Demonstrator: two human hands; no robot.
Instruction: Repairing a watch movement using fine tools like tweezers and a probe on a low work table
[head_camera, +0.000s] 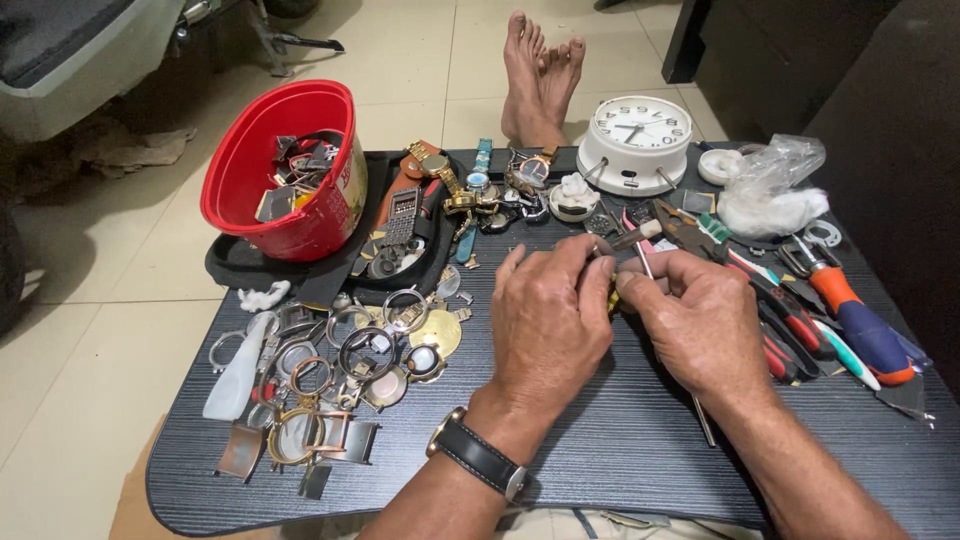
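Both hands meet: left hand (548, 322) and right hand (692, 322) pinch one small yellow part (613, 297); one white clock (637, 141), one red bowl (283, 170) behind.

Single head-worn view, looking steeply down and forward from close above a dark tabletop (620, 450) that fills the lower frame. Both forearms enter from the bottom edge; tiled floor (90, 350) occupies the upper left, bare feet (540, 70) top centre.

Beige tiled floor (420, 60), dark cabinet (790, 60)
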